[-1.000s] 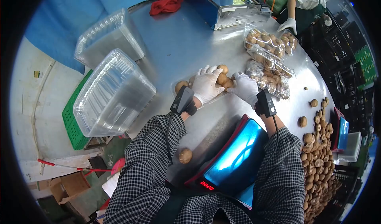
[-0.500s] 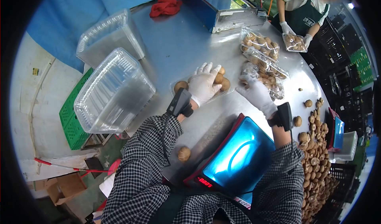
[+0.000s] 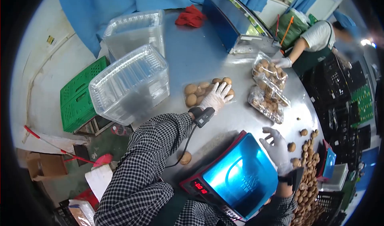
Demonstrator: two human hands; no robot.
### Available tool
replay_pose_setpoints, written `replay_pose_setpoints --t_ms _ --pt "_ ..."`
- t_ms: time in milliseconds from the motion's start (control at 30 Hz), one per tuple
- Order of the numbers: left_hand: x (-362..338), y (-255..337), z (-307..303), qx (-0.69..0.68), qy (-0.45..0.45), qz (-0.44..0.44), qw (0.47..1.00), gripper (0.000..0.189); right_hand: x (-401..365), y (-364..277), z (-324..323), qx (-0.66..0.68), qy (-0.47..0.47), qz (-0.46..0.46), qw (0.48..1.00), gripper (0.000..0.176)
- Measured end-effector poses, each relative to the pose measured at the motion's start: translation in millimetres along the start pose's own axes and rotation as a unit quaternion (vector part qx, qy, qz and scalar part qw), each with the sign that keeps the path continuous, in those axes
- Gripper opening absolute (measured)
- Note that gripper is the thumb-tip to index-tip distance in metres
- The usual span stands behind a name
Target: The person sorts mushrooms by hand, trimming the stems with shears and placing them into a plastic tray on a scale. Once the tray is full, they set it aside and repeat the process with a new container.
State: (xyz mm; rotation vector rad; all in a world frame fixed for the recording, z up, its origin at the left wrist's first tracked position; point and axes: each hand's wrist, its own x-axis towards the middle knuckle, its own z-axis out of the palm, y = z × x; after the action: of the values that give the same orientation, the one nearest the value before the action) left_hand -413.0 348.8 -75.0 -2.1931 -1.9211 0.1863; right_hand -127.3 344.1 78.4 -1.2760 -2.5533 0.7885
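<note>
My left hand [image 3: 215, 98], in a white glove, lies with spread fingers on the right part of a clear tray of brown mushrooms [image 3: 191, 89]. The tray rests on the metal table, and the hand hides some mushrooms. My right hand [image 3: 277, 149], also gloved, hovers by the right edge of a blue-topped scale [image 3: 234, 170]. Its fingers are apart and slightly bent, with nothing visible in them. The scale's pan bears nothing, and its red digits are lit. Beyond the right hand lie wrapped packs of mushrooms [image 3: 267, 106]. A single mushroom [image 3: 185, 158] sits left of the scale.
Two stacks of clear trays [image 3: 130, 86] stand at left beside a green crate [image 3: 82, 94]. Loose mushrooms [image 3: 308, 178] are heaped at right. A blue metal machine [image 3: 240, 26] and red cloth [image 3: 191, 17] are at the back. A co-worker's gloved hand [image 3: 283, 63] touches the packs.
My right hand has moved from beside the wrapped packs back toward the scale. My left hand stays on the tray, shifted slightly. The co-worker's hand now reaches to the packs. The view has shifted.
</note>
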Motion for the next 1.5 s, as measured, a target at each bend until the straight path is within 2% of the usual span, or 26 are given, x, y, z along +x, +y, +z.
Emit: replay_pose_setpoints --t_ms 133,367,500,667,733,767,800,833,867,933,967,1000,1067,1133,1200,1233,1300,1400,1500 --pt "23 -39 3 0.057 -0.019 -0.032 0.998 0.058 -15 5 -2 0.002 0.013 0.005 1.000 0.043" --pt "67 -100 14 0.039 0.027 -0.039 0.998 0.058 -25 8 -2 0.028 0.021 0.005 0.999 0.043" --pt "90 -116 22 0.025 0.035 -0.055 0.998 0.059 -26 14 -1 0.036 0.006 0.014 0.999 0.043" --pt "87 -123 2 -0.010 0.034 -0.048 0.998 0.067 -28 13 -3 0.032 -0.003 0.007 0.999 0.043" --pt "80 -113 -8 -0.092 0.117 -0.070 0.986 0.068 -30 7 -4 0.033 -0.003 0.001 0.999 0.043" --pt "77 -104 -14 -0.090 0.115 -0.070 0.987 0.068 -32 2 -5 0.034 -0.006 0.008 0.999 0.042" --pt "74 -92 -21 -0.145 0.175 -0.083 0.970 0.063 -34 -4 -6 0.035 -0.009 0.014 0.999 0.041" --pt "65 -81 -29 -0.198 0.235 -0.096 0.947 0.058 -35 -8 -7 0.037 -0.010 0.012 0.999 0.041" --pt "46 -72 -45 -0.196 0.233 -0.099 0.947 0.058 -37 -12 -8 0.042 -0.005 -0.001 0.999 0.039" --pt "-6 -55 -95 -0.383 0.271 -0.092 0.878 0.044 -44 -19 -10 0.048 -0.008 -0.018 0.999 0.037" --pt "-32 -52 -112 -0.412 0.322 -0.083 0.848 0.032 -49 -21 -13 0.057 -0.004 -0.025 0.998 0.035" --pt "-57 -57 -123 -0.408 0.318 -0.093 0.851 0.032 -53 -24 -15 0.066 -0.001 -0.032 0.997 0.033" --pt "-107 -68 -142 -0.293 0.378 -0.154 0.865 0.027 -65 -27 -18 0.075 0.008 -0.041 0.996 0.030" --pt "-153 -95 -162 -0.260 0.309 -0.230 0.886 0.023 -79 -34 -21 0.078 0.014 -0.044 0.996 0.028" --pt "-184 -118 -147 -0.121 0.363 -0.276 0.882 0.016 -92 -35 -21 0.090 0.018 -0.044 0.995 0.027" --pt "-200 -127 -140 -0.119 0.361 -0.268 0.885 0.016 -100 -36 -21 0.096 0.022 -0.045 0.994 0.026" --pt "-223 -141 -132 -0.201 0.251 -0.312 0.894 0.013 -113 -39 -22 0.106 0.030 -0.031 0.993 0.024" --pt "-235 -143 -140 -0.239 0.279 -0.290 0.883 0.012 -130 -53 -20 0.131 0.047 -0.005 0.990 0.022" --pt "-232 -149 -138 -0.254 0.256 -0.287 0.887 0.012 -146 -63 -18 0.131 0.053 -0.005 0.990 0.020"
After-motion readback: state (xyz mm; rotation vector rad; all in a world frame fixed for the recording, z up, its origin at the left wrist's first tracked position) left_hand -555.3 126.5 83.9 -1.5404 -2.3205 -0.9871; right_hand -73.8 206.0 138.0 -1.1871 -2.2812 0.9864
